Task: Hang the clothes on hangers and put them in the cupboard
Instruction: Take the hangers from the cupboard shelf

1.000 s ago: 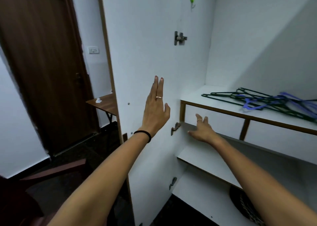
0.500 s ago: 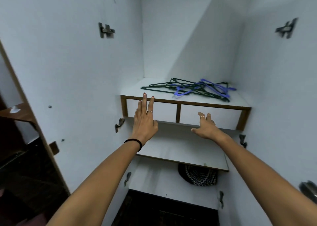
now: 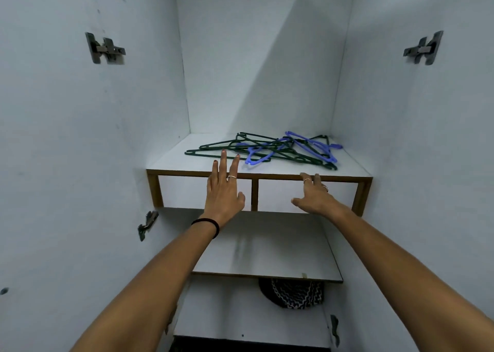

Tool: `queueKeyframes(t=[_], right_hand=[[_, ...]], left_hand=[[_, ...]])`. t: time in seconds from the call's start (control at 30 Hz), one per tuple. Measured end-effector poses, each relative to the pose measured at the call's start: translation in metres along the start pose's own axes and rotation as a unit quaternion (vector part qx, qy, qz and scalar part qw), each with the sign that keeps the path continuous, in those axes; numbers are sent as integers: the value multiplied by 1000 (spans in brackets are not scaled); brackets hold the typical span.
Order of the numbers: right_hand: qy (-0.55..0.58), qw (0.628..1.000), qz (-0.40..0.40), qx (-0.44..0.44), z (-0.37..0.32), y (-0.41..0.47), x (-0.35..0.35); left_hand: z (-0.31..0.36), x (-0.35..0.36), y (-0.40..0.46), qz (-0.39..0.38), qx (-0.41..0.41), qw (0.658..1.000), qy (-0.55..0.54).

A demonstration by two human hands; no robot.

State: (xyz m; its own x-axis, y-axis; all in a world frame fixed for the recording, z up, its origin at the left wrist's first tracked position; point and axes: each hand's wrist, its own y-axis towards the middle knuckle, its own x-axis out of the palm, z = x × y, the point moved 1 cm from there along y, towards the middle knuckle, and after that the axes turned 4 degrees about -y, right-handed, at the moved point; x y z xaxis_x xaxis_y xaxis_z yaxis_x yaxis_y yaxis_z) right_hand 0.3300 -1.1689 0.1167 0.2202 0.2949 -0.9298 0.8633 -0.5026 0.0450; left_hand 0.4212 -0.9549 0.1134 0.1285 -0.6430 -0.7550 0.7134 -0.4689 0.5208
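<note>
Two hands, left (image 3: 223,191) and right (image 3: 314,195), spread, holding nothing, near the tangled hangers (image 3: 267,150): exact count unclear, green and purple.

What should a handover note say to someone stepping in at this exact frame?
Left hand: open, fingers straight, reaching toward the hangers, holding nothing.
Right hand: open, in front of the upper shelf, holding nothing.
Hangers: a tangled pile of dark green and purple ones lying on the upper shelf of the open cupboard.
Clothes: none in view.
Done: cupboard open; nothing hung.
Left: pick hangers, fetch clothes, hang them, put them in the cupboard.
</note>
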Motion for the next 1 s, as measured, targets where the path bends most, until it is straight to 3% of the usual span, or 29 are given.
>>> queueKeyframes(t=[0.23,0.47,0.73,1.0], right_hand=[[18,999,18,23,-28,63,27],[-3,999,40,30,-20,98,45],[20,995,95,24,0,203,11],[17,995,86,41,27,318,-6]], left_hand=[[-68,15,67,-23,-5,999,28],[-92,64,97,-54,5,998,14],[-91,101,185,19,51,998,-43],[-122,126,273,63,67,996,22]])
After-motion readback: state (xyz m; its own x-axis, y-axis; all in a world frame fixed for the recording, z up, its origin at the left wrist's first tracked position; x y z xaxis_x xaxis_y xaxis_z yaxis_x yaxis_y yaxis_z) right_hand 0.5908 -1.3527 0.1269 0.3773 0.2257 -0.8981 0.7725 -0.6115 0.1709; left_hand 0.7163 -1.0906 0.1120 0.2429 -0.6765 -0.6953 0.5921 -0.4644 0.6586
